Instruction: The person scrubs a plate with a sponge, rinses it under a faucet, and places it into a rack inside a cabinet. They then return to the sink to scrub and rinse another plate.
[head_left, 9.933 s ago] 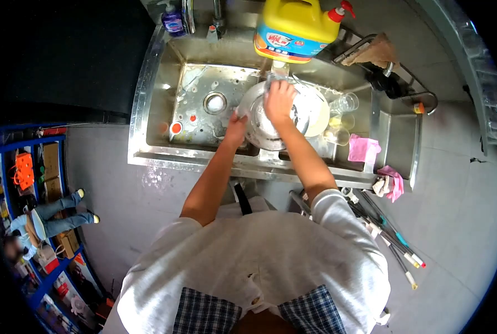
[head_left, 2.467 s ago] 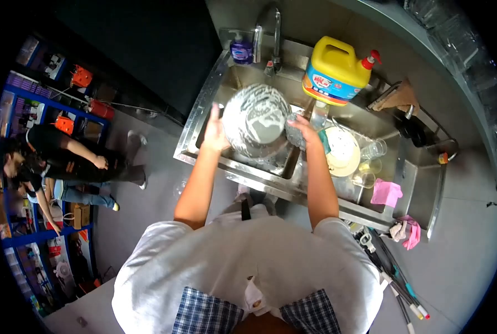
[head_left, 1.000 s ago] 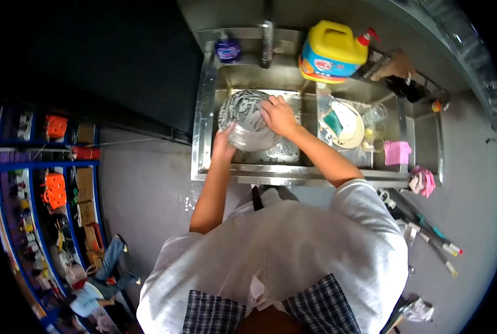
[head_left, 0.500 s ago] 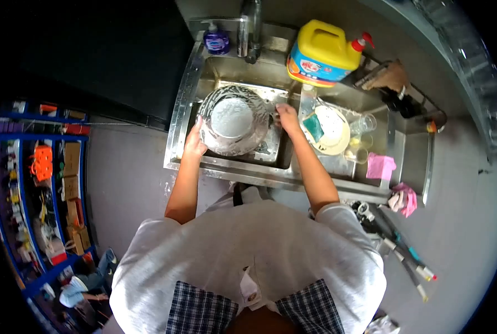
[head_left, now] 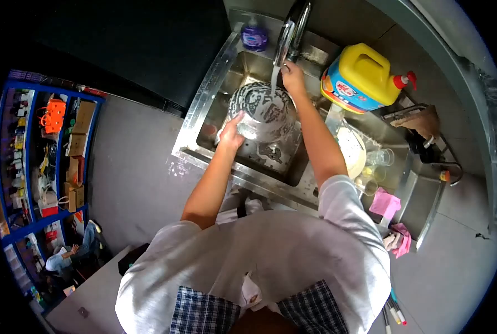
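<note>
My left hand (head_left: 231, 133) grips the side of a round metal bowl (head_left: 261, 129) streaked with white suds. It is held tilted over the left sink basin (head_left: 204, 131). Water runs from the chrome faucet (head_left: 284, 42) onto the bowl. At the lower part of the faucet, my right hand (head_left: 294, 79) is closed, with its fingertips partly hidden. A white plate (head_left: 351, 149) lies in the right basin, partly behind my right forearm, and clear cups (head_left: 380, 157) stand beside it.
A purple soap bottle (head_left: 254, 36) stands at the sink's back left. The large yellow detergent jug (head_left: 365, 72) is right of the faucet. Pink cloths (head_left: 385, 204) hang near the front right edge. Blue shelving (head_left: 31, 156) is at far left, with another person (head_left: 73, 253) below.
Water now runs from the faucet. My right hand has moved up from beside the bowl to the faucet. My left hand has tilted the bowl under the stream. The view has turned.
</note>
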Demonstrator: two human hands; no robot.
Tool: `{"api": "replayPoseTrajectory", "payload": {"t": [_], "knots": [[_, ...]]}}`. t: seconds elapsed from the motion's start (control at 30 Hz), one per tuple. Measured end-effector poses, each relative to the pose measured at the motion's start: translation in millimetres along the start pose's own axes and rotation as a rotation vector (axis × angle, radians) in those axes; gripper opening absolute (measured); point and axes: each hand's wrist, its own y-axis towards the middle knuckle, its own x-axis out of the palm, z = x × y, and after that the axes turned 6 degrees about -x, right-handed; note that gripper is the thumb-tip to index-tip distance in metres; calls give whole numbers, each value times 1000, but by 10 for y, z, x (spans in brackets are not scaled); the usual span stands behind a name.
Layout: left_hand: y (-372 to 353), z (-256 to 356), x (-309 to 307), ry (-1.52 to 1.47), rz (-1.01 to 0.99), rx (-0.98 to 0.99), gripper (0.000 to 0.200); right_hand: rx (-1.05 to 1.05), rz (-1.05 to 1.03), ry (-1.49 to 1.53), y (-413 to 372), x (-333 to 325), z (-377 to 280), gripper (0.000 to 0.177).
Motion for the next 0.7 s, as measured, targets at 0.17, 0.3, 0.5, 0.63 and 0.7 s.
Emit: {"api": "replayPoseTrajectory", "payload": {"t": [0.17,0.3,0.5,0.63,0.7], "knots": [[58,-96,324,11,14,157,29,-255,-256,-181,-821,156,-218,55],[44,-167,402,117,125,202,28,-295,-382,-252,-1022,458,-296,53],[4,-239,272,123,123,197,33,-360,-289,-467,-1079,197,161,47],[159,-398,137,229,45,129,32,27,-471,-411,-826,427,-168,45],[521,-375,-59,174,108,186,33,-304,-387,-518,-930,532,-244,46]]}}
